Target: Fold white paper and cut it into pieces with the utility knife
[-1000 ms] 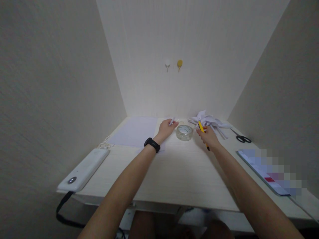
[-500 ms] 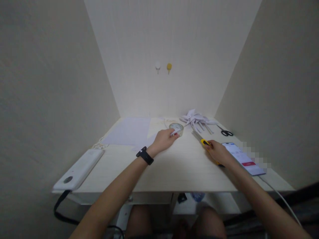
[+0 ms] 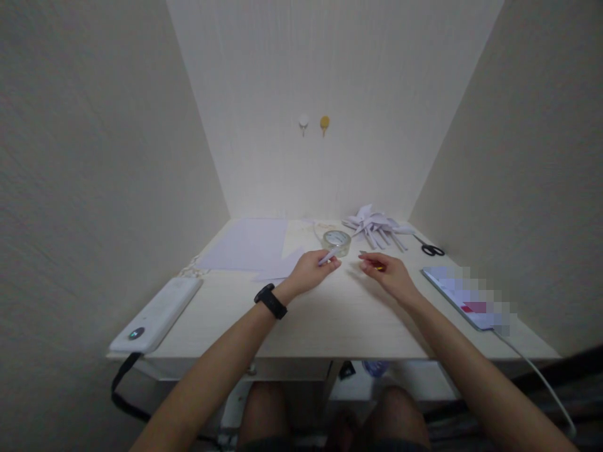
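Note:
My left hand (image 3: 309, 270), with a black watch on the wrist, is closed around a thin white rolled paper stick (image 3: 328, 256). Just beyond its fingertips lies a roll of clear tape (image 3: 337, 240). My right hand (image 3: 393, 276) is closed on a yellow box cutter (image 3: 379, 267); most of the handle is hidden in the palm, and a bit of the blade shows past the fingers. The two hands face each other over the desk, a small gap apart. A loose piece of white paper (image 3: 281, 266) lies partly behind my left hand.
White paper pinwheels (image 3: 372, 221) are heaped at the back right, near black scissors (image 3: 432, 250). A phone (image 3: 464, 301) with a cable lies on the right. Large white paper (image 3: 245, 245) lies back left, a white device (image 3: 157, 317) with a black strap at front left.
My right hand has moved inward and forward, toward my left hand, and the box cutter is now mostly covered by it. My left hand still holds the paper stick, close to the tape.

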Action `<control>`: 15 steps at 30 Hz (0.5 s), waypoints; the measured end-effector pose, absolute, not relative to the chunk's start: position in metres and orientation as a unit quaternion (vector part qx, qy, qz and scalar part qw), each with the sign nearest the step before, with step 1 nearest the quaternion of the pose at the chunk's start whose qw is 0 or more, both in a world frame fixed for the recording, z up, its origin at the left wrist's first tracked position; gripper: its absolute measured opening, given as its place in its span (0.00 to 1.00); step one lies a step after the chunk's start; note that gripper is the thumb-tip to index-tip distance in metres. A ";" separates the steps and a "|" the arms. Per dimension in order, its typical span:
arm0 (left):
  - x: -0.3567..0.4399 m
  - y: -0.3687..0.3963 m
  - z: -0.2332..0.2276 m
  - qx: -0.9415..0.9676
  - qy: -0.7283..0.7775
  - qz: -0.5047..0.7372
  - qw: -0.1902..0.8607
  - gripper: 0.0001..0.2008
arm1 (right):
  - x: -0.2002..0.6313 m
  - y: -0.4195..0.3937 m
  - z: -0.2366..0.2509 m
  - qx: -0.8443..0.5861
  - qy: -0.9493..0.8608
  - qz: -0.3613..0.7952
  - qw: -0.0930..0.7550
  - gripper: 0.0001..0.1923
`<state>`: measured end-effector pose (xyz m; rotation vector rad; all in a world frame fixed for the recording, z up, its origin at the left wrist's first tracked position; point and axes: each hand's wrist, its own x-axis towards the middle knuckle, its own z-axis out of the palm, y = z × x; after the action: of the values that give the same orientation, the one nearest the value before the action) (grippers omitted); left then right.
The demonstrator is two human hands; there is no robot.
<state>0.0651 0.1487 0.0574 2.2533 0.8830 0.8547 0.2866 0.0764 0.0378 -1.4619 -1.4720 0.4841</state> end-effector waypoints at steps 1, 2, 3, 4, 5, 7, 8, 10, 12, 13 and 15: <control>0.065 0.148 0.057 0.842 0.325 0.317 0.292 0.16 | 0.276 0.079 0.042 -0.572 -0.588 0.259 0.510 0.24; 0.065 0.147 0.056 0.843 0.323 0.313 0.297 0.16 | 0.266 0.082 0.045 -0.554 -0.570 0.309 0.522 0.26; 0.065 0.146 0.056 0.844 0.322 0.309 0.299 0.16 | 0.258 0.084 0.047 -0.543 -0.555 0.344 0.528 0.25; 0.065 0.146 0.056 0.845 0.321 0.306 0.299 0.16 | 0.252 0.085 0.049 -0.536 -0.539 0.365 0.538 0.24; 0.065 0.146 0.055 0.847 0.321 0.303 0.297 0.15 | 0.248 0.086 0.050 -0.532 -0.526 0.379 0.544 0.23; 0.065 0.146 0.054 0.851 0.317 0.301 0.290 0.15 | 0.244 0.088 0.050 -0.529 -0.514 0.385 0.555 0.20; 0.065 0.146 0.054 0.853 0.314 0.303 0.286 0.16 | 0.243 0.088 0.048 -0.528 -0.514 0.380 0.559 0.19; 0.066 0.147 0.053 0.855 0.308 0.309 0.282 0.17 | 0.244 0.089 0.045 -0.527 -0.519 0.358 0.570 0.19; 0.066 0.149 0.052 0.852 0.302 0.314 0.289 0.17 | 0.246 0.091 0.042 -0.524 -0.517 0.329 0.591 0.19; 0.066 0.150 0.052 0.849 0.300 0.317 0.296 0.17 | 0.248 0.093 0.040 -0.521 -0.511 0.316 0.607 0.19; 0.066 0.153 0.051 0.845 0.302 0.319 0.305 0.18 | 0.251 0.096 0.038 -0.515 -0.486 0.290 0.644 0.20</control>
<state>0.0660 0.1525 0.0510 2.2383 0.7987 0.8461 0.2509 0.0958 0.0384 -1.1726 -1.1071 0.6599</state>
